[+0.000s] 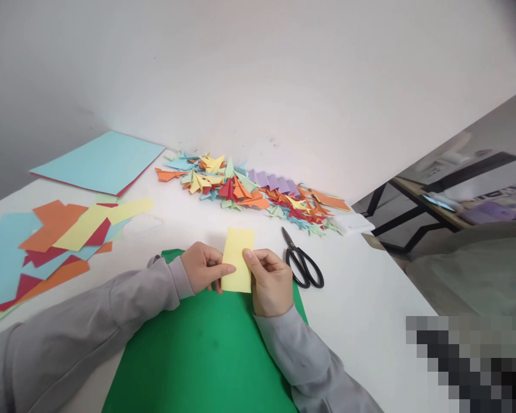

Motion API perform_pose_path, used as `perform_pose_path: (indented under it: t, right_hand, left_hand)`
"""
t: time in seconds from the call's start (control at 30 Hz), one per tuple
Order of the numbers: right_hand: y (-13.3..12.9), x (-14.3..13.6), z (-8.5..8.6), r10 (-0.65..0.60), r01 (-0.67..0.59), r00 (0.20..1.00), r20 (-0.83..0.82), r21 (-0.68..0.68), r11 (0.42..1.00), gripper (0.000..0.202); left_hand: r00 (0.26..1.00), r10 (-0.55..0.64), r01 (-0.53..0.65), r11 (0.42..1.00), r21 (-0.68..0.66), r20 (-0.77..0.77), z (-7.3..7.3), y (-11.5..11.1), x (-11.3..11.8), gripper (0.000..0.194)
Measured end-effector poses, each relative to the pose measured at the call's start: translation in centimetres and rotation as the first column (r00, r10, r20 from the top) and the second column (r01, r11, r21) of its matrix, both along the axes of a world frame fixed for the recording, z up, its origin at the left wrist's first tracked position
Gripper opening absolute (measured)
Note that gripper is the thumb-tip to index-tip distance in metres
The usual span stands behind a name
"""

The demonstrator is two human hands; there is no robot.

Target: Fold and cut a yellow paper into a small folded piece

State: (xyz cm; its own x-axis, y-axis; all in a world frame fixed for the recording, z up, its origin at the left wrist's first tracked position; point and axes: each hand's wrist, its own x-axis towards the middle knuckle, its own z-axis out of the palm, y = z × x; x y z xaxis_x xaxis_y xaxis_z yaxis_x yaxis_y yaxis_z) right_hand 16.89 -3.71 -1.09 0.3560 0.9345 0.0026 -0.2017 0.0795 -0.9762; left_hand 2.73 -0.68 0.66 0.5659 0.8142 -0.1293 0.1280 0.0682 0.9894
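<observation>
A small yellow rectangle of paper (238, 261) is held upright between both hands, above a large green sheet (202, 350). My left hand (204, 267) pinches its left edge, thumb on the front face. On the right edge, my right hand (272, 281) grips it with the thumb in front and the other fingers curled behind. Black-handled scissors (303, 264) lie on the white table just right of my right hand, blades pointing away.
Folded paper pieces in many colours (236, 186) line the wall. Light blue sheets (103, 163) lie at the back left, above scattered coloured scraps (64, 229). A white object (352, 223) sits near the table's right edge, with dark metal frames beyond.
</observation>
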Motion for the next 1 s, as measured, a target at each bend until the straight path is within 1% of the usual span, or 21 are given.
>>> perform_pose_path:
  t: [0.23, 0.4, 0.5, 0.67, 0.77, 0.9, 1.0]
  right_hand:
    - [0.25, 0.07, -0.26, -0.028, 0.028, 0.999, 0.015, 0.02, 0.999, 0.019]
    - [0.2, 0.04, -0.29, -0.021, 0.021, 1.0, -0.004, -0.001, 1.0, 0.02]
    - [0.29, 0.19, -0.4, -0.031, 0.031, 0.999, 0.006, 0.011, 0.999, 0.02]
    - [0.49, 0.35, -0.51, -0.044, 0.043, 0.998, 0.036, 0.037, 0.998, 0.02]
    - [0.52, 0.3, -0.49, -0.043, 0.041, 0.998, 0.04, 0.038, 0.998, 0.02]
    - [0.56, 0.25, -0.36, -0.075, 0.074, 0.997, 0.023, 0.03, 0.997, 0.021]
    - [0.59, 0.24, -0.27, -0.095, 0.095, 0.995, -0.001, 0.029, 0.995, 0.021]
  left_hand:
    - [1.0, -0.012, 0.012, 1.0, -0.02, -0.013, 0.1, -0.08, 0.01, 0.018]
    - [1.0, -0.01, 0.009, 0.998, -0.07, -0.012, 0.37, -0.19, 0.01, 0.019]
    - [1.0, -0.011, 0.01, 0.996, -0.087, -0.011, 0.35, -0.2, 0.06, 0.019]
    - [0.999, 0.012, -0.006, 0.992, -0.128, 0.049, 0.19, -0.28, 0.21, 0.016]
    - [0.993, 0.041, -0.026, 0.991, -0.131, 0.113, 0.11, -0.34, 0.3, 0.02]
    - [0.987, 0.063, -0.048, 0.994, -0.102, 0.145, 0.04, -0.39, 0.35, 0.034]
    - [0.99, 0.047, -0.037, 0.996, -0.084, 0.132, 0.05, -0.42, 0.3, 0.033]
